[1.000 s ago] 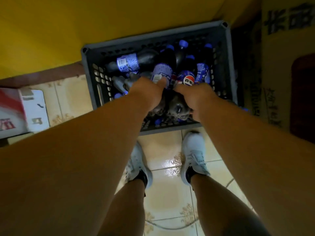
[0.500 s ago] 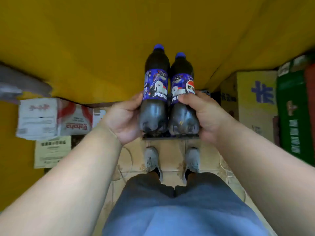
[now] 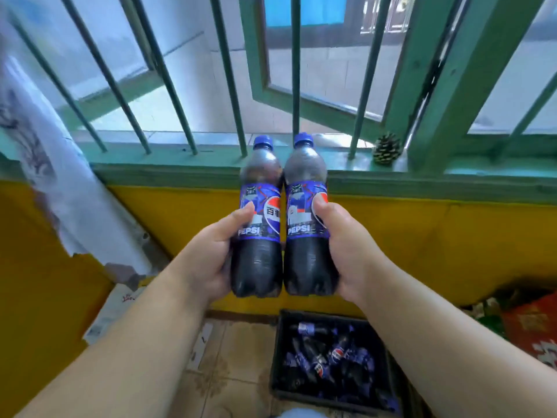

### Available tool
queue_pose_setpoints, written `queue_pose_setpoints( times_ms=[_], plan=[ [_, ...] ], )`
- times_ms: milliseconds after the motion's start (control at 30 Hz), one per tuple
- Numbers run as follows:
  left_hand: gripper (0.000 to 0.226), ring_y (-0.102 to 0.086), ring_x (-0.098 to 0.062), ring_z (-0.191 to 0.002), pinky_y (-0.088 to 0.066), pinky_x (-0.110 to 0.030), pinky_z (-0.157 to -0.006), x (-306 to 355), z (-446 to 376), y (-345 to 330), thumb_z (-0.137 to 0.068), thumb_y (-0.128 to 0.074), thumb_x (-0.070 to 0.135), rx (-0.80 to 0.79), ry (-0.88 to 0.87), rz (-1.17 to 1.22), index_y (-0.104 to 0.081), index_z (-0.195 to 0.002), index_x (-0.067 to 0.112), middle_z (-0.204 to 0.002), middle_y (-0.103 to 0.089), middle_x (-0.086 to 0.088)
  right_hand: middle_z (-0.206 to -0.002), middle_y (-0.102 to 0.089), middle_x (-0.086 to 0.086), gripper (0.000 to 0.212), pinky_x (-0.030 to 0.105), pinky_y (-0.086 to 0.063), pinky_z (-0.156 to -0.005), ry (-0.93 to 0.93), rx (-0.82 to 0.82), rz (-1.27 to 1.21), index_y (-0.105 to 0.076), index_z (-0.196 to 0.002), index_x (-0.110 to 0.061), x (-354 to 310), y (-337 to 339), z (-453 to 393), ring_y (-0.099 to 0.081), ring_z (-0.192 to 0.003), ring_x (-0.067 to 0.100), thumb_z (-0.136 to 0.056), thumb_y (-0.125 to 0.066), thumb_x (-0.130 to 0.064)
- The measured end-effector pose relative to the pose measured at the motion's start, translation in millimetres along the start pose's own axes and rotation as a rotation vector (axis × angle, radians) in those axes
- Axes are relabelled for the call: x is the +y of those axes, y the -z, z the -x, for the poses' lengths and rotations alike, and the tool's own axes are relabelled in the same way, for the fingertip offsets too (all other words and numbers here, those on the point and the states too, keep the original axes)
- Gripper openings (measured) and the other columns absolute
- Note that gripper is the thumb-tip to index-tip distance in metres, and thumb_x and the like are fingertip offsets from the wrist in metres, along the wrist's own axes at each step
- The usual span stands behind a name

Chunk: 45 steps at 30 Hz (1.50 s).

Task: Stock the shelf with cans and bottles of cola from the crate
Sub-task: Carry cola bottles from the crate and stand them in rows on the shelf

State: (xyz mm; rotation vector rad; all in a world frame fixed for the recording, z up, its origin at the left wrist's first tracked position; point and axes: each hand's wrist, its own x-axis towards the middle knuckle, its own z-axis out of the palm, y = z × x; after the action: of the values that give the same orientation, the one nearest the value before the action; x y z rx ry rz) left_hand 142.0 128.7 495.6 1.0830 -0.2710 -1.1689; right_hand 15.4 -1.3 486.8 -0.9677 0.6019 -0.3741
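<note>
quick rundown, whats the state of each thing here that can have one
left hand: grips the left bottle
right hand: grips the right bottle
left bottle: upright, capped, full of cola, off the floor
right bottle: upright, capped, full, side by side with the left one
crate: on the floor, bottles lying inside
window pane: swung open behind the bars
pine cone: resting on the sill

The person holds two Pepsi bottles upright, side by side and touching. The left hand (image 3: 211, 254) grips the left bottle (image 3: 259, 218), the right hand (image 3: 346, 251) grips the right bottle (image 3: 306, 218), thumbs across the blue labels. Behind them runs a green barred window (image 3: 229, 70) over a yellow wall (image 3: 422, 236), a pine cone (image 3: 387, 149) on the sill. Below on the tiled floor sits a dark crate (image 3: 275, 357) with what look like more bottles lying jumbled inside.
</note>
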Motion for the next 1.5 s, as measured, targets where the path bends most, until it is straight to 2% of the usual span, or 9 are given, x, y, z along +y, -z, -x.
queue_pose_setpoints(
  times_ms=[133,300,533,700,833,933,1200,1300,1500],
  plan=[
    [0.044,-0.070,-0.031,-0.094,-0.059,-0.041,-0.084,42,17,6,-0.087,-0.054,0.037,-0.045,-0.096,-0.038,-0.073,-0.110,0.004,-0.109,-0.071,-0.022,-0.108,-0.074,0.019,0.032,0.058,-0.058,-0.086,0.162,-0.080,0.206,-0.061,-0.116,-0.009,-32,-43,6,-0.071,-0.099,0.041,-0.097,-0.063,-0.035],
    [0.080,-0.055,-0.044,-0.126,-0.040,-0.062,-0.108,70,29,8,-0.076,-0.083,0.046,-0.032,-0.161,-0.032,-0.053,-0.139,0.005,-0.136,-0.057,-0.027,-0.111,-0.074,0.016,0.048,0.050,-0.059,-0.084,0.204,-0.173,0.207,-0.056,-0.126,-0.013,-52,-72,9,-0.073,-0.098,0.034,-0.085,-0.078,-0.027],
    [0.039,-0.072,-0.031,-0.089,-0.060,-0.043,-0.078,90,53,-6,-0.084,-0.063,0.031,0.110,-0.413,-0.090,-0.067,-0.111,0.003,-0.105,-0.073,-0.021,-0.108,-0.075,0.014,0.040,0.049,-0.061,-0.083,0.309,-0.192,0.295,-0.055,-0.122,-0.019,-74,-88,7,-0.075,-0.094,0.031,-0.088,-0.075,-0.025],
    [0.077,-0.072,-0.035,-0.100,-0.054,-0.057,-0.092,96,73,-38,-0.069,-0.072,0.070,0.348,-0.553,-0.299,-0.061,-0.121,0.013,-0.110,-0.074,-0.014,-0.104,-0.076,0.010,0.066,0.057,-0.059,-0.083,0.411,-0.276,0.337,-0.060,-0.119,-0.020,-92,-103,14,-0.075,-0.092,0.032,-0.078,-0.067,-0.072],
    [0.065,-0.075,-0.029,-0.093,-0.056,-0.057,-0.088,99,95,-68,-0.066,-0.070,0.073,0.551,-0.683,-0.353,-0.065,-0.113,0.028,-0.104,-0.077,-0.003,-0.092,-0.078,0.002,0.046,0.042,-0.060,-0.066,0.447,-0.405,0.356,-0.062,-0.110,-0.025,-113,-101,33,-0.077,-0.080,0.023,-0.083,-0.057,-0.062],
    [0.045,-0.075,-0.021,-0.094,-0.056,-0.049,-0.090,92,112,-95,-0.078,-0.065,0.060,0.654,-0.775,-0.337,-0.065,-0.112,0.031,-0.103,-0.077,0.003,-0.093,-0.078,0.002,0.032,0.044,-0.062,-0.067,0.395,-0.485,0.345,-0.061,-0.112,-0.024,-127,-96,45,-0.077,-0.080,0.023,-0.092,-0.062,-0.049],
    [0.047,-0.075,-0.014,-0.088,-0.059,-0.044,-0.085,49,175,-160,-0.076,-0.055,0.065,1.045,-0.930,-0.362,-0.062,-0.109,0.032,-0.097,-0.077,0.008,-0.097,-0.078,0.009,0.068,0.056,-0.060,-0.085,0.298,-0.777,0.260,-0.064,-0.115,-0.018,-125,-105,89,-0.076,-0.088,0.029,-0.072,-0.059,-0.069],
    [0.066,-0.075,-0.016,-0.085,-0.059,-0.048,-0.084,35,213,-170,-0.067,-0.048,0.086,1.260,-0.960,-0.393,-0.064,-0.102,0.031,-0.093,-0.077,0.004,-0.095,-0.078,0.006,0.067,0.055,-0.059,-0.085,0.297,-0.885,0.272,-0.066,-0.111,-0.021,-113,-119,121,-0.076,-0.088,0.026,-0.071,-0.058,-0.073],
    [0.073,-0.076,-0.019,-0.080,-0.061,-0.050,-0.081,3,298,-189,-0.063,-0.046,0.082,1.512,-1.037,-0.343,-0.064,-0.102,0.024,-0.088,-0.077,-0.002,-0.092,-0.078,-0.003,0.062,0.048,-0.062,-0.081,0.329,-1.069,0.316,-0.065,-0.106,-0.029,-87,-141,198,-0.077,-0.084,0.016,-0.068,-0.053,-0.077]
  ],
)
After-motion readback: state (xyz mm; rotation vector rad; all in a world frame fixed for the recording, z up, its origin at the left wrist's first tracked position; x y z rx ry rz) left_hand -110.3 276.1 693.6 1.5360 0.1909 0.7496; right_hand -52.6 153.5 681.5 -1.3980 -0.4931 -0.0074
